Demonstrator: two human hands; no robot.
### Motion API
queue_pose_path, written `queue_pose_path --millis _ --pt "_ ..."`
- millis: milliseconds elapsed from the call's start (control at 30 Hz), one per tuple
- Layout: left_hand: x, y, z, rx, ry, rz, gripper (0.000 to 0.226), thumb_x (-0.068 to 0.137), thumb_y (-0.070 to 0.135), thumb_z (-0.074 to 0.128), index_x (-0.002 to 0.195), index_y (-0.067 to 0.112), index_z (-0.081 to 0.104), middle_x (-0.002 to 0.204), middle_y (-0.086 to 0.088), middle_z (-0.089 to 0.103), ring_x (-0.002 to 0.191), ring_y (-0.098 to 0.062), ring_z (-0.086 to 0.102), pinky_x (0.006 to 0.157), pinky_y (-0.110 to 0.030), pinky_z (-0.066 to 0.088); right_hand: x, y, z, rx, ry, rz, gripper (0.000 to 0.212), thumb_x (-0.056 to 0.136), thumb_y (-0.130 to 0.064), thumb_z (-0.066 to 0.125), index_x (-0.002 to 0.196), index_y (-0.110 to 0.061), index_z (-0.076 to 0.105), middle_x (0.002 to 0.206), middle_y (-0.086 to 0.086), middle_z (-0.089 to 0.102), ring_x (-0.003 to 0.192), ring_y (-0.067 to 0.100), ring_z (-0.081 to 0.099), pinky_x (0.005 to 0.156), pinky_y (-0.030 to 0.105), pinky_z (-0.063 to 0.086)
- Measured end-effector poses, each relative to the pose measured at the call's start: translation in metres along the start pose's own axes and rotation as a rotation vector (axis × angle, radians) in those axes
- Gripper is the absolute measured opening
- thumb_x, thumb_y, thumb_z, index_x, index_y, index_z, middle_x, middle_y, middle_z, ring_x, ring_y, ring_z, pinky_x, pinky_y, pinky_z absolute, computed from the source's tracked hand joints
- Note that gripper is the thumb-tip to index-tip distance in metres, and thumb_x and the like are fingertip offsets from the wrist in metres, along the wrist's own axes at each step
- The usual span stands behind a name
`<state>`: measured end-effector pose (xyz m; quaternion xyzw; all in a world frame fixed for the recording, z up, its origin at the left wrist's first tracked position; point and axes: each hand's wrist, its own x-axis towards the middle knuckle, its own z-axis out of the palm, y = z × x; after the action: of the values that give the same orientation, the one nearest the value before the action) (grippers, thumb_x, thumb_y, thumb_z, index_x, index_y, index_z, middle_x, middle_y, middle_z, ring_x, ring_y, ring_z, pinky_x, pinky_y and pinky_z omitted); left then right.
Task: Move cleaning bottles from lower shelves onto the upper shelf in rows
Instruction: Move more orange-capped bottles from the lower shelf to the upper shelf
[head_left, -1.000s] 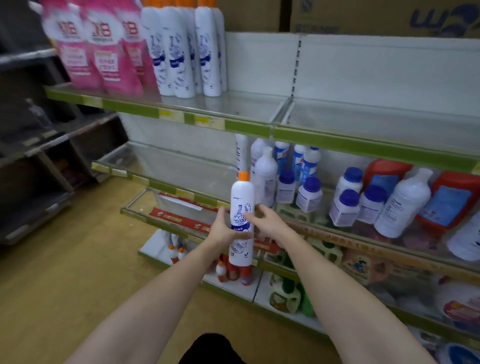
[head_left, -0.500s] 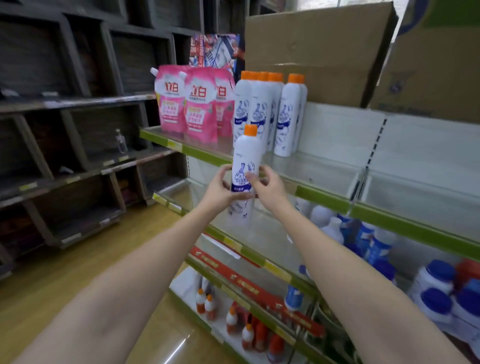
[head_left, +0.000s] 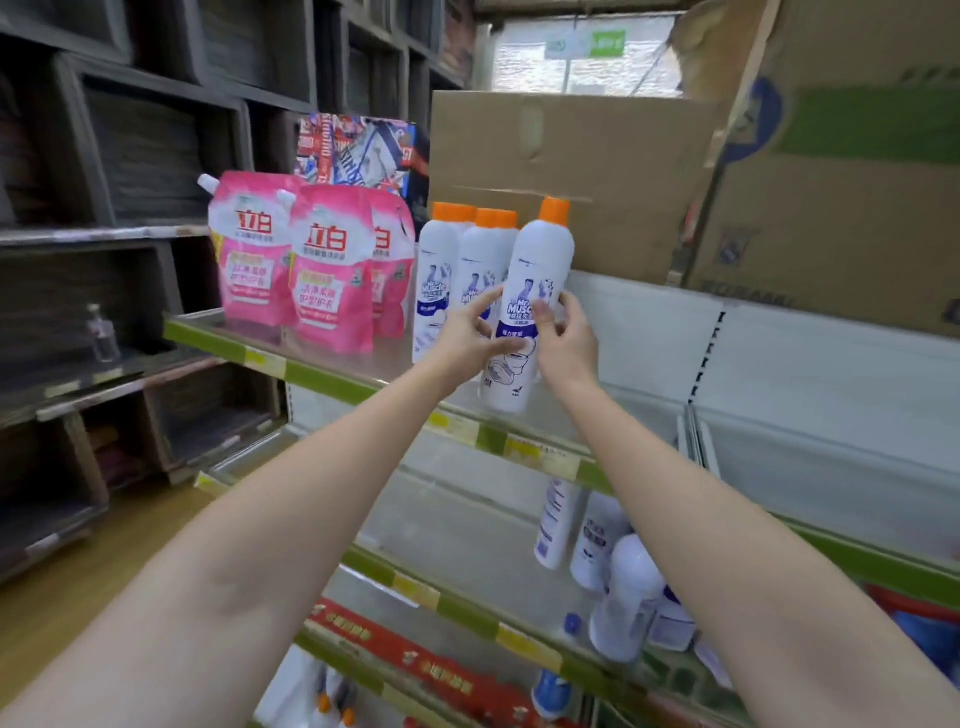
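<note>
A white cleaning bottle (head_left: 535, 270) with an orange cap and a blue label stands tilted slightly right on the upper shelf (head_left: 332, 382), near its front edge. My left hand (head_left: 467, 338) grips it from the left and my right hand (head_left: 563, 340) grips it from the right, at label height. Just behind and left of it stands a group of like orange-capped bottles (head_left: 447, 275). More white bottles (head_left: 623, 592) stand on a lower shelf at the right.
Pink detergent pouches (head_left: 291, 260) fill the upper shelf's left end. Cardboard boxes (head_left: 571, 171) sit above and behind. The upper shelf runs bare to the right of the held bottle. Dark wooden shelving (head_left: 104, 260) lines the left side.
Both hands lifted the bottle from low in front of the lower shelves up and onto the upper shelf, beside the other orange-capped bottles. My view rose with it.
</note>
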<state>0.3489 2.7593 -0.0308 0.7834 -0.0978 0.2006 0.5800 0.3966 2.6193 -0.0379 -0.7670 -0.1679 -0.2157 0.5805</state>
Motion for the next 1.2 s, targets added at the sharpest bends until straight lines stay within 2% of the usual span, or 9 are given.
queue_pose_path --millis 100,233,333,433,567,733,1000,1100,1200 --pt "0.013 -0.014 0.009 0.01 -0.032 0.014 0.071 0.085 0.001 0.076 0.146 0.019 0.045 0.065 0.013 0.06 0.053 0.005 0.061 0.054 -0.014 0.048 0.009 0.017 0.005 -0.068 0.033 0.047 0.047 0.102 -0.05 0.05 0.136 -0.017 0.054 0.115 0.008 0.072 0.099 0.026 0.068 0.077 0.029 0.047" --pt "0.03 -0.035 0.019 0.026 -0.04 0.006 0.067 0.089 0.008 0.073 0.147 0.02 0.042 0.083 0.013 0.058 0.058 0.008 0.06 0.054 -0.009 0.046 0.022 0.031 0.013 -0.171 0.087 0.053 0.041 0.102 -0.053 0.047 0.126 -0.021 0.056 0.113 0.005 0.063 0.095 0.025 0.065 0.077 0.033 0.047" --pt "0.04 -0.041 0.018 0.078 -0.034 0.005 0.061 0.09 0.017 0.074 0.142 0.024 0.042 0.093 0.012 0.061 0.069 0.004 0.06 0.055 -0.009 0.046 0.031 0.035 0.021 -0.206 0.105 0.059 0.041 0.103 -0.049 0.047 0.131 -0.02 0.053 0.119 0.005 0.054 0.096 0.022 0.061 0.079 0.033 0.048" --pt "0.051 -0.047 0.016 0.181 0.005 0.047 0.057 0.086 0.026 0.078 0.134 0.025 0.047 0.099 0.006 0.067 0.07 0.0 0.061 0.057 -0.015 0.046 0.04 0.037 0.025 -0.231 0.09 0.088 0.039 0.105 -0.047 0.045 0.132 -0.02 0.052 0.121 0.008 0.052 0.097 0.025 0.062 0.082 0.037 0.049" --pt "0.062 -0.048 0.016 0.317 0.078 0.077 0.038 0.085 0.024 0.078 0.105 0.019 0.047 0.087 0.01 0.062 0.073 -0.015 0.063 0.062 -0.034 0.054 0.054 0.039 0.026 -0.289 0.045 0.1 0.04 0.105 -0.046 0.045 0.131 -0.017 0.049 0.121 0.014 0.055 0.1 0.033 0.061 0.078 0.032 0.039" --pt "0.07 -0.055 0.019 0.31 0.068 0.045 0.029 0.086 0.025 0.076 0.091 0.012 0.051 0.078 0.0 0.061 0.078 -0.03 0.063 0.069 -0.052 0.058 0.062 0.044 0.03 -0.344 0.011 0.132 0.049 0.104 -0.055 0.039 0.139 -0.021 0.043 0.129 0.017 0.057 0.111 0.037 0.059 0.08 0.037 0.04" --pt "0.072 -0.059 0.023 0.333 0.074 0.026 0.033 0.085 0.026 0.076 0.081 0.021 0.043 0.075 0.002 0.06 0.072 -0.033 0.064 0.065 -0.053 0.059 0.058 0.037 0.024 -0.308 -0.014 0.134 0.039 0.105 -0.042 0.047 0.134 -0.015 0.041 0.126 0.016 0.063 0.105 0.036 0.062 0.075 0.035 0.041" --pt "0.066 -0.06 0.023 0.379 0.05 0.0 0.033 0.087 0.016 0.071 0.078 0.029 0.043 0.078 0.005 0.064 0.069 -0.028 0.065 0.068 -0.052 0.059 0.051 0.036 0.023 -0.261 -0.007 0.154 0.029 0.105 -0.035 0.05 0.12 -0.011 0.043 0.122 0.015 0.065 0.1 0.031 0.061 0.075 0.033 0.039" --pt "0.057 -0.06 0.023 0.435 0.043 -0.027 0.027 0.084 0.015 0.072 0.084 0.026 0.048 0.076 0.0 0.06 0.075 -0.033 0.067 0.071 -0.052 0.058 0.042 0.038 0.018 -0.25 0.003 0.182 0.022 0.104 -0.031 0.054 0.107 -0.012 0.043 0.118 0.015 0.063 0.097 0.03 0.058 0.075 0.031 0.036"
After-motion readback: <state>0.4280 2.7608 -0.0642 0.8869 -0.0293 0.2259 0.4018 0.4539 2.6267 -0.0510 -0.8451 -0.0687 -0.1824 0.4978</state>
